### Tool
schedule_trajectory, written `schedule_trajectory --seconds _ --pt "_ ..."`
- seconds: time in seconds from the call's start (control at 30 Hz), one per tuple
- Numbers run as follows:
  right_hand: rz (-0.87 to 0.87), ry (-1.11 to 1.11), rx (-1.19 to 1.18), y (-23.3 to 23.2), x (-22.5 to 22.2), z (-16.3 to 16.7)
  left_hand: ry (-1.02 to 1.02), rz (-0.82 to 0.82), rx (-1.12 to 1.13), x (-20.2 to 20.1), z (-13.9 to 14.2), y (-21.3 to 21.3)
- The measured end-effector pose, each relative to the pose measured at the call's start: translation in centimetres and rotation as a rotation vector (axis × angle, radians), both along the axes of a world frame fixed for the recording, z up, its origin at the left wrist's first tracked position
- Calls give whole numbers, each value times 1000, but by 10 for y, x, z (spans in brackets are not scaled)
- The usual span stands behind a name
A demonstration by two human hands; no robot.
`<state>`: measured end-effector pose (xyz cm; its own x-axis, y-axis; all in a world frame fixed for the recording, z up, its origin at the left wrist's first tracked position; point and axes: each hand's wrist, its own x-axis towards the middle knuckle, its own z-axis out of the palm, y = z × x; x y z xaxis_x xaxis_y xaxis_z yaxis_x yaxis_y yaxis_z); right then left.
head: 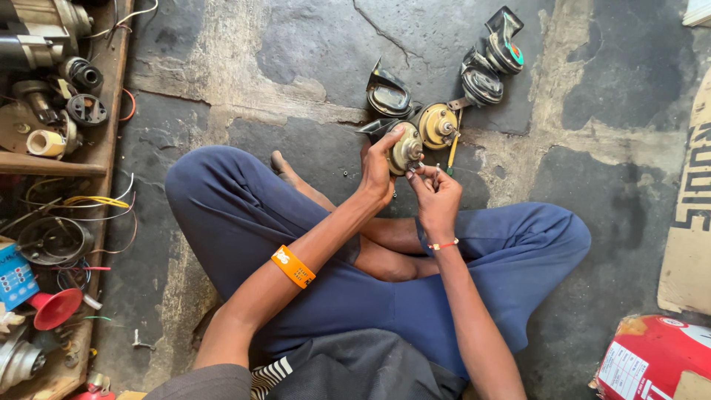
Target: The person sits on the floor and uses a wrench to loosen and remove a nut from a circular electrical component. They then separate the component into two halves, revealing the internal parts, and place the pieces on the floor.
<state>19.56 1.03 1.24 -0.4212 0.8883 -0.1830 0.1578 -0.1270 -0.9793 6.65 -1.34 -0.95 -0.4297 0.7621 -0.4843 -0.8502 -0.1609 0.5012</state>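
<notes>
brass-coloured metal shows on the round horn part (406,150) that the person holds up over their crossed legs, just above the cracked concrete floor (296,44). from the head view, the left hand (379,172) is wrapped around its left side, thumb on the rim and fingers curled behind, gripping it firmly. the right hand (437,198) is just beside it, its fingertips pinched together on something small and thin at the lower right edge of the part; what it is i cannot tell. an orange wristband (293,267) sits on the left forearm and a thin red bracelet (443,244) on the right wrist. on the floor just beyond the hands lies a second brass-coloured horn disc (438,126), with a yellow-handled screwdriver (452,151) next to it. further out lie three dark horn shells: one (388,96) to the left, two (482,85) (505,48) up to the right. a wooden shelf (111,89) along the left edge carries motor parts, wires and a red funnel (56,307). a red cylinder (655,355) lies at the lower right.
</notes>
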Motion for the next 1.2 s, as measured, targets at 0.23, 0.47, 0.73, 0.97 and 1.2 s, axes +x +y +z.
schedule_trajectory --seconds 0.23,0.47,0.73,0.97,1.2 --pt "-22 22 -15 1 2 -7 -58 14 -13 -3 3 2" --pt "-37 19 -20 1 3 -9 35 41 5 4 4 1" --pt "-37 38 -21 0 2 -2 -34 8 64 1 1 2" --pt "-70 42 -1 2 2 6 -16 -3 110 1 7 2" --pt "-81 49 37 7 1 2 -5 4 183 -1 14 4"
